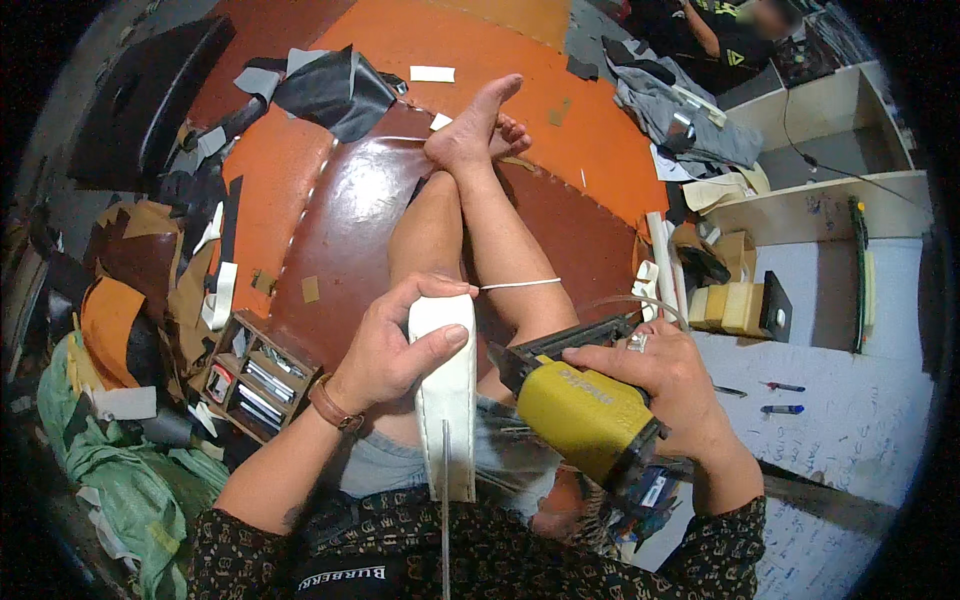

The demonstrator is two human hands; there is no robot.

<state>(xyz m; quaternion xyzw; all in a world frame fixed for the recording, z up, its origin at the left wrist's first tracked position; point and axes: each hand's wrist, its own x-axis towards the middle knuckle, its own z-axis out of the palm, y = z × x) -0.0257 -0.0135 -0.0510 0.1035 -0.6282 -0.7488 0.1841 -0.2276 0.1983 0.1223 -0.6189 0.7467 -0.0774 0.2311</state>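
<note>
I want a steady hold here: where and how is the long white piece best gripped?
Probably by the upper end of the long white piece, coming from the person's left, as the left hand does: fingers over the end, thumb across the upward face. The piece is narrow enough to pinch, and the yellow tool crowds its right side.

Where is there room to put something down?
The shiny red mat has room between the black scraps and the bare legs; so does the orange mat right of the feet. It's crowded around the wooden box and green sack.
</note>
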